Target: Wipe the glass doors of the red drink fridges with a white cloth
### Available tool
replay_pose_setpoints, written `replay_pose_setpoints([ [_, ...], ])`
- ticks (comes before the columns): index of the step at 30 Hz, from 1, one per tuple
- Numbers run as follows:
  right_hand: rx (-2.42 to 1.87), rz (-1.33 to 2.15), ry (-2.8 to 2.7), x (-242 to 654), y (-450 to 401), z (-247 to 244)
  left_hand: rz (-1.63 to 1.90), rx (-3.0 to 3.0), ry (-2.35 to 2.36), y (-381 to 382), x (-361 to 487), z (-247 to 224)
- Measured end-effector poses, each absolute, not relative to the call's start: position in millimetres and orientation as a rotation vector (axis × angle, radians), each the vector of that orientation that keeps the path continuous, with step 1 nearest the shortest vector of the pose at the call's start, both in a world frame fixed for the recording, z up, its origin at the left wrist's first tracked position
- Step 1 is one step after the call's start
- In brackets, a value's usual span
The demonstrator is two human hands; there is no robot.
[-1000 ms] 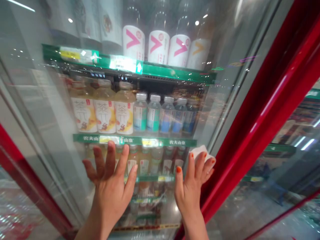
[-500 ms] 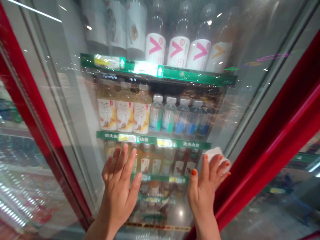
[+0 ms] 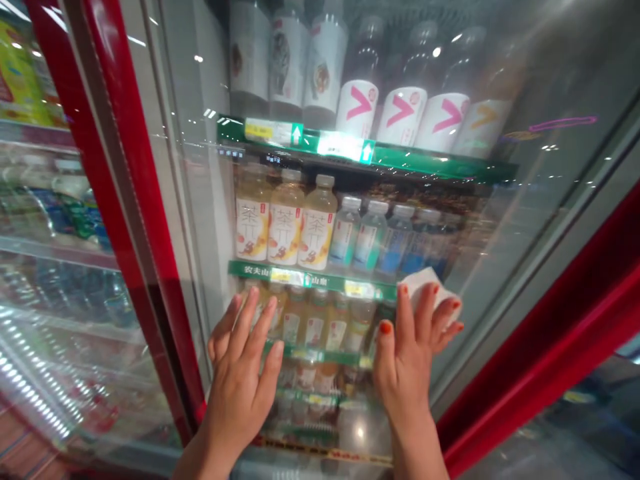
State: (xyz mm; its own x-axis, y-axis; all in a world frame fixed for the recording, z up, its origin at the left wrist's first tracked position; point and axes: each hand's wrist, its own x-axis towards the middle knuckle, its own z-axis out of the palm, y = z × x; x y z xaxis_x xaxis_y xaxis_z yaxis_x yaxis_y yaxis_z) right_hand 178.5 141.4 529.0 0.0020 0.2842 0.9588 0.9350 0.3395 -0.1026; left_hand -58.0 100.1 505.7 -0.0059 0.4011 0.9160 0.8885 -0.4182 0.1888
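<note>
A glass fridge door [image 3: 545,220] with drinks behind it fills the middle of the head view. My left hand [image 3: 245,377] is raised at the lower left of the glass, empty, its fingers stretched out and apart. Whether its palm touches the pane I cannot tell. At the lower right, my right hand [image 3: 410,360] holds a white tissue [image 3: 420,281] under its fingers, against or just in front of the glass. Most of the tissue is hidden behind the fingers. Beyond the hands, tea bottles [image 3: 317,223] stand on a green-edged shelf.
A red door frame [image 3: 555,327] runs diagonally along the right, and another red frame [image 3: 145,200] borders the left. Bottles with pink V labels [image 3: 403,117] stand on the upper shelf. More shelves of packaged goods [image 3: 55,200] appear at the far left.
The view has shifted, so the fridge and its bottles appear farther right. My right hand with the tissue is slightly higher and farther left against the glass; my left hand stays much the same.
</note>
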Motion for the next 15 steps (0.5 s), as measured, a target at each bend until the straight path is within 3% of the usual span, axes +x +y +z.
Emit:
replay_pose_setpoints([
  [4, -1.026, -0.835, -1.682, 119, 148, 563, -1.506, -1.872, -1.288, 96, -63, 505],
  [7, -0.906, -0.912, -1.935, 91, 138, 525, -1.597, -1.814, -1.283, 97, -73, 506],
  [11, -1.04, -0.895, -1.839, 129, 131, 486, -1.656, -1.809, -1.301, 96, -88, 508],
  [15, -1.152, -0.793, -1.59, 136, 145, 536, -1.816, -1.89, -1.312, 90, -90, 504],
])
